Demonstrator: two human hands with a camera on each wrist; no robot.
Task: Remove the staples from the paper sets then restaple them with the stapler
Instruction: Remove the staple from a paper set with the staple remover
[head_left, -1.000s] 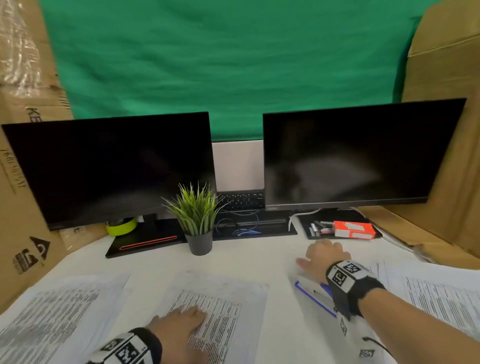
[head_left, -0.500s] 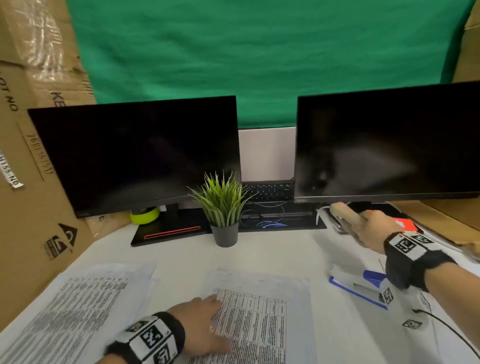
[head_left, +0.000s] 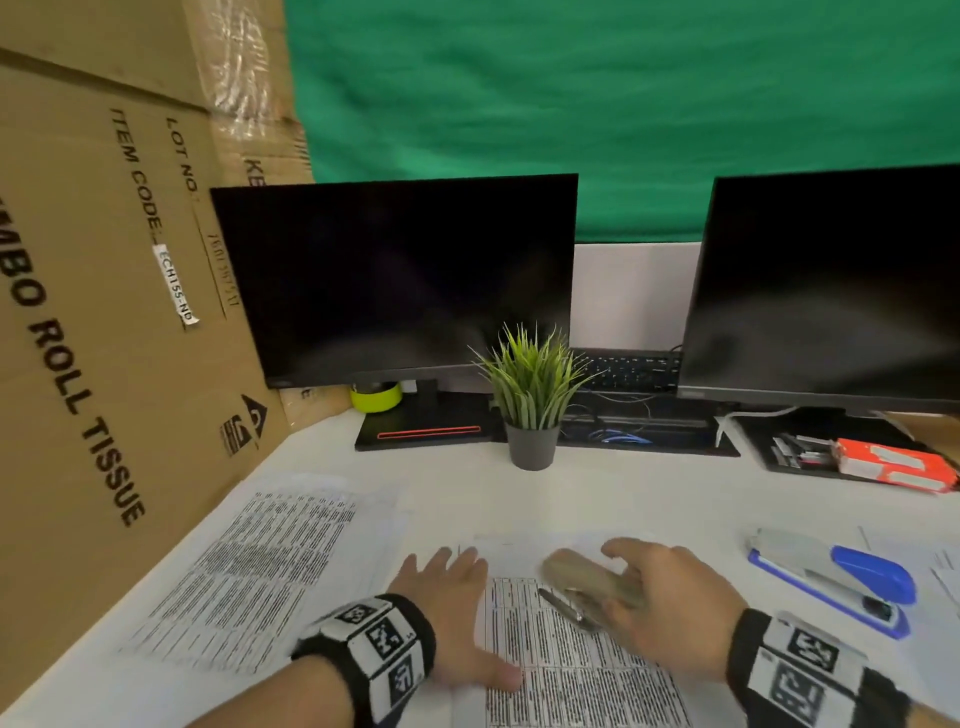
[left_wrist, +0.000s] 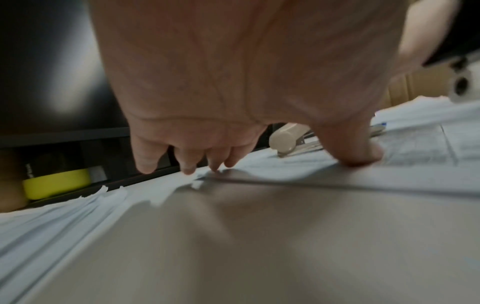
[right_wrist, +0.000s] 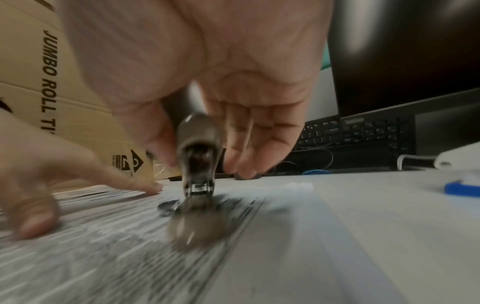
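Observation:
A printed paper set (head_left: 571, 665) lies in front of me on the white desk. My left hand (head_left: 452, 597) rests flat on its upper left part, fingers straight, thumb (left_wrist: 358, 148) pressing the sheet. My right hand (head_left: 670, 592) grips a small beige stapler-shaped tool (head_left: 587, 582) with metal jaws, held low over the top of the same set. In the right wrist view the tool (right_wrist: 200, 144) sits between thumb and fingers, its metal tip just above the print. A blue stapler (head_left: 841, 577) lies to the right. A second paper set (head_left: 249, 561) lies to the left.
A potted plant (head_left: 530, 395) stands behind the papers, between two dark monitors. Cardboard boxes (head_left: 104, 312) wall off the left. An orange box (head_left: 893, 462) sits on the right monitor stand, a yellow roll (head_left: 376, 397) under the left monitor. More paper (head_left: 940, 566) lies far right.
My right hand left the blue stapler, reached to the right monitor stand, took the beige tool and brought it over the middle paper set. My left hand slid up the sheet.

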